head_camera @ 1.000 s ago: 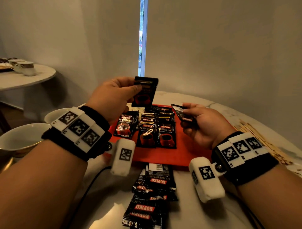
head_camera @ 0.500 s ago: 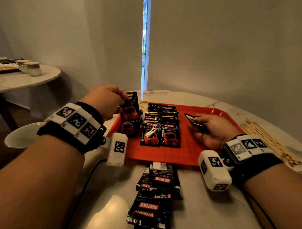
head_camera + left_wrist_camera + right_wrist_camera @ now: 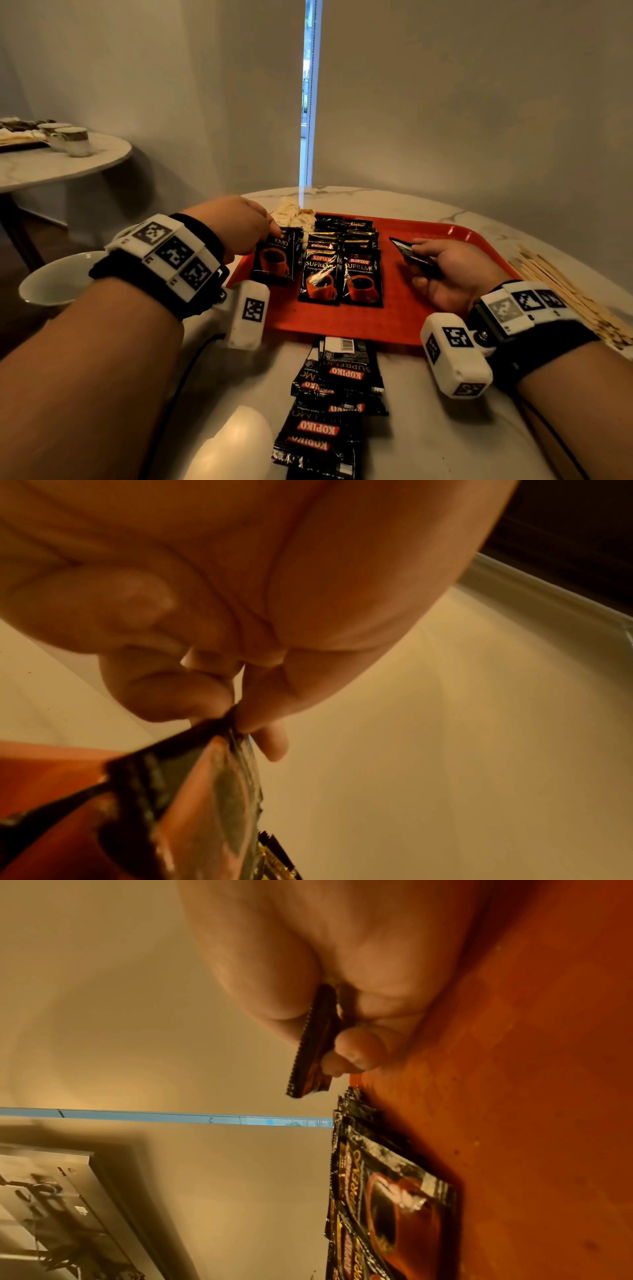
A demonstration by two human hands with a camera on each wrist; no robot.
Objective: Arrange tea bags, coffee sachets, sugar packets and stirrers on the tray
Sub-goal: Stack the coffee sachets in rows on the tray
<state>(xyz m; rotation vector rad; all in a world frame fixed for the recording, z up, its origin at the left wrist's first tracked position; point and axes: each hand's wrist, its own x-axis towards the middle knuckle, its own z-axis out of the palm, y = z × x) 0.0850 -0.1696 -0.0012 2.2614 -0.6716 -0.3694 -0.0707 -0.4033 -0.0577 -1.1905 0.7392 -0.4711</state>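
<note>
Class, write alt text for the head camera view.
Two hands work over a red tray of black coffee sachets: the left hand pinches one sachet at the tray's left edge, the right hand holds another. More sachets lie nearer on the marble table.

bare tray (image 3: pixel 404 318) floor between sachet rows (image 3: pixel 340 263) and right hand (image 3: pixel 455 270)

L hand (image 3: pixel 236 222) hides sachet (image 3: pixel 274 257) top; stirrers (image 3: pixel 565 294) cut off.
</note>
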